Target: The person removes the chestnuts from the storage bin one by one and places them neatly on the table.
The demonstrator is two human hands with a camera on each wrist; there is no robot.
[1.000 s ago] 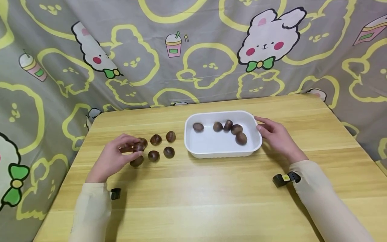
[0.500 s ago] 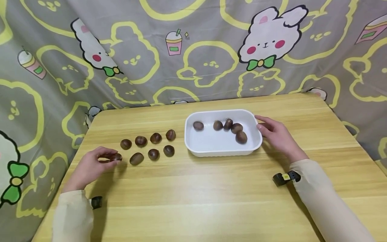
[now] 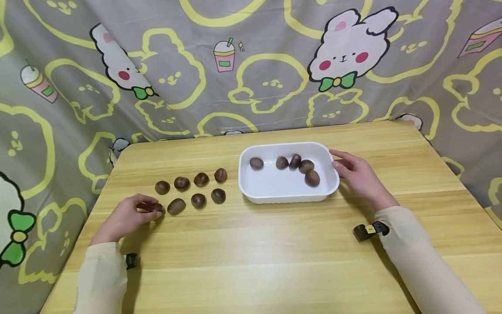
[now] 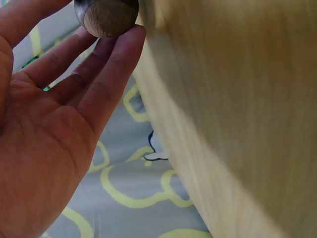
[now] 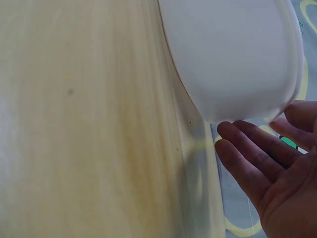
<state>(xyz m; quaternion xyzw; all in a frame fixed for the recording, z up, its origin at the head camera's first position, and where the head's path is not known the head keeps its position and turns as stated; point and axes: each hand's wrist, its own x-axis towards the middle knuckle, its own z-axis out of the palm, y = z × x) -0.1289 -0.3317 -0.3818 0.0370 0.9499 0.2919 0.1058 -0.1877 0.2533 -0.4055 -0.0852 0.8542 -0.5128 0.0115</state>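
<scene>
In the head view my left hand (image 3: 127,215) pinches a chestnut (image 3: 156,208) at the left end of the front row. That chestnut (image 4: 110,16) also shows between the fingertips in the left wrist view. Beside it on the table lies another chestnut (image 3: 176,206), with a further row behind, its leftmost chestnut (image 3: 162,187) nearest the hand. My right hand (image 3: 362,181) touches the right end of a white plastic tray (image 3: 288,200), its fingers fairly straight. In the right wrist view the fingertips (image 5: 229,130) meet the tray's end wall.
Several chestnuts sit inside the tray, one chestnut (image 3: 256,163) apart at its left and the others grouped at its right. The wooden table (image 3: 251,253) ends at a patterned grey curtain (image 3: 270,39) behind and at the left.
From the back row, my left hand has moved left and toward me with a chestnut, then slightly right, bringing it alongside the front row. The right hand and tray stay put.
</scene>
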